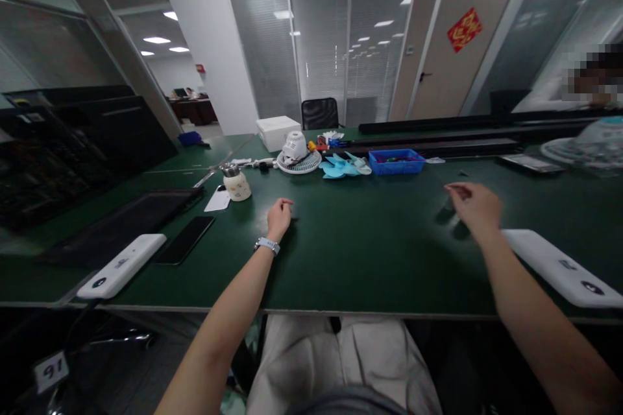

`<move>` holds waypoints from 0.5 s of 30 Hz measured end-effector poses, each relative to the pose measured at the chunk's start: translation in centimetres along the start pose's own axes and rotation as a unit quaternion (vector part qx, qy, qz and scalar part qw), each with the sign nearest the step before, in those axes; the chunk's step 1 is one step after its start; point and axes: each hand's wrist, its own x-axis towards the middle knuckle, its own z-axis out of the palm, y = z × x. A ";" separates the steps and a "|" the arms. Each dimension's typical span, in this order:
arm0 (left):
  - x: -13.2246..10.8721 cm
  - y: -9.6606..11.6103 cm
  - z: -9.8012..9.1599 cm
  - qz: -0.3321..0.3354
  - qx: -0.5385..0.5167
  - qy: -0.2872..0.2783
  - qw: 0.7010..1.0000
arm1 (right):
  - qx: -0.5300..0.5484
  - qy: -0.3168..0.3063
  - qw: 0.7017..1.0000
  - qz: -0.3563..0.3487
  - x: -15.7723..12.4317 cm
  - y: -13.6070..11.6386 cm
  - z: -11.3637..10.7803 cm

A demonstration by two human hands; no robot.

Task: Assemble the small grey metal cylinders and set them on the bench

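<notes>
My left hand point(280, 219), with a watch point(267, 245) on its wrist, is at the green table point(360, 246), left of the middle. Its fingers are curled loosely together, and no object shows in them. Farther right, my right hand point(477, 207) is held over the table with a dark shadow below it. The fingers bend inward in a pinch; whether anything small is between them I cannot make out. Ahead lie light blue fan blades point(341, 166), a white fan body point(294, 148) on a round grille point(298, 164), and a blue tray point(396, 161) with small items inside.
A cream flask point(236, 183) stands on the left beside a white card point(218, 199). Nearer are a black phone point(187, 240) and a white device point(124, 266); another white device point(564, 267) lies by my right forearm. Behind are a white box point(278, 133) and long black bars point(438, 146). A person sits far right.
</notes>
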 end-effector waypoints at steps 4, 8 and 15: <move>-0.1 0.1 -0.1 -0.003 0.011 0.006 1.000 | -0.083 -0.004 0.976 0.203 1.5 3.8 -2.1; -0.2 0.1 -0.1 -0.001 0.013 0.000 1.000 | -0.109 -0.071 0.954 0.271 1.5 3.8 -2.2; -0.3 0.2 -0.2 -0.001 0.008 -0.002 1.000 | -0.117 -0.064 0.958 0.255 1.2 3.7 -2.0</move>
